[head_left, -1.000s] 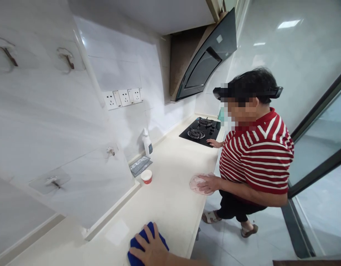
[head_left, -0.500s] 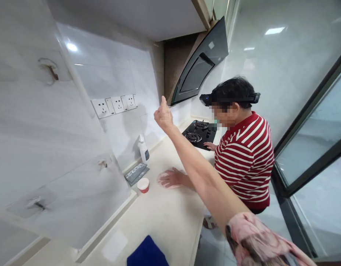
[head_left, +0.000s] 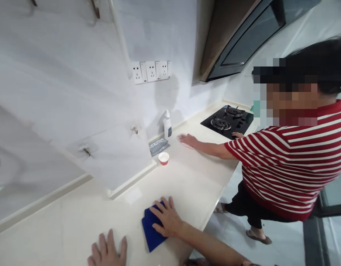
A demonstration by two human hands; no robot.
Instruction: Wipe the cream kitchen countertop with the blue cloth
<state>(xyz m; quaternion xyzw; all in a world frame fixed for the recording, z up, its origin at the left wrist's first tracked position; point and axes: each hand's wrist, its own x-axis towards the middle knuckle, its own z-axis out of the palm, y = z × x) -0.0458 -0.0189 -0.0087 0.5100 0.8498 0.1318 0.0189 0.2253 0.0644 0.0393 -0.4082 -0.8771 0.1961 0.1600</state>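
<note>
My right hand (head_left: pixel 167 218) lies flat with spread fingers on a folded blue cloth (head_left: pixel 151 231) near the front edge of the cream countertop (head_left: pixel 187 177). Resting flat on the counter at the bottom of the view, my left hand (head_left: pixel 108 252) has its fingers stretched out and holds nothing. A person in a red striped shirt (head_left: pixel 292 162) stands to the right, one hand (head_left: pixel 188 139) pressed on a pale cloth further along the counter.
A small red-and-white cup (head_left: pixel 164 158), a grey folded cloth (head_left: pixel 158 146) and a white spray bottle (head_left: pixel 167 125) sit by the wall. A black gas hob (head_left: pixel 227 120) lies beyond, under a range hood (head_left: pixel 250 37). Wall sockets (head_left: pixel 151 71) are above the counter.
My right hand came down from mid-air onto the blue cloth. My left hand came into view on the counter. The other person's hand slid further toward the wall. The camera tilted down.
</note>
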